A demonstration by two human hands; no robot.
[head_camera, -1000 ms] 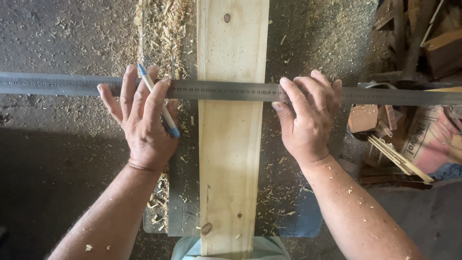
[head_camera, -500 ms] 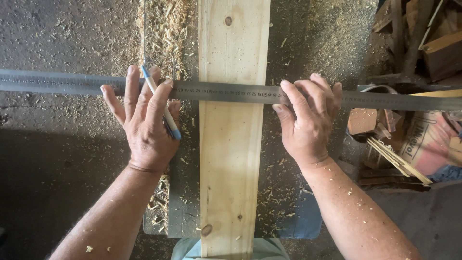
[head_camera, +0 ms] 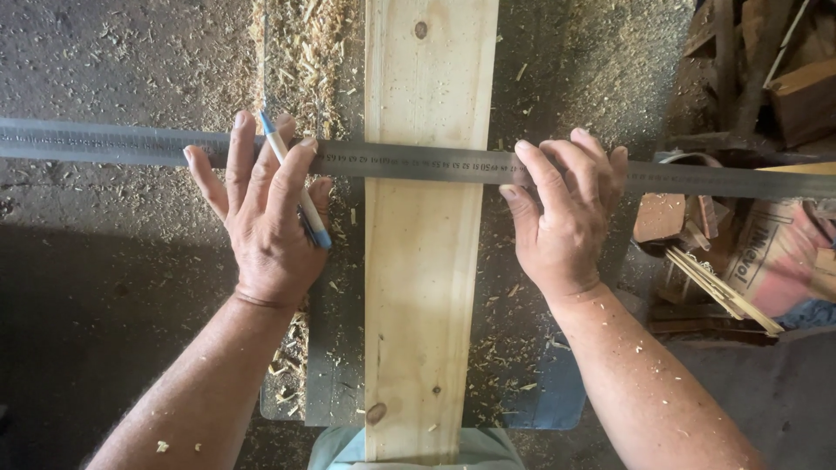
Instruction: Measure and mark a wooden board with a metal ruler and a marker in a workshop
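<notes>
A pale wooden plank (head_camera: pixel 427 252) runs lengthwise over the sawdust-strewn floor (head_camera: pixel 113 261), a long steel ruler (head_camera: pixel 409 163) lies across it, pressed flat by the spread fingers of the left hand (head_camera: pixel 266 218) and right hand (head_camera: pixel 562 213), the left also pinching a blue pen (head_camera: pixel 296 187).

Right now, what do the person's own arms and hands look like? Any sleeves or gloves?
Both are bare: no gloves, no sleeves in view. The left hand and right hand show no rings. Both forearms are hairy and dotted with pale sawdust flecks and small wood chips. A thin band circles the left wrist.
</notes>
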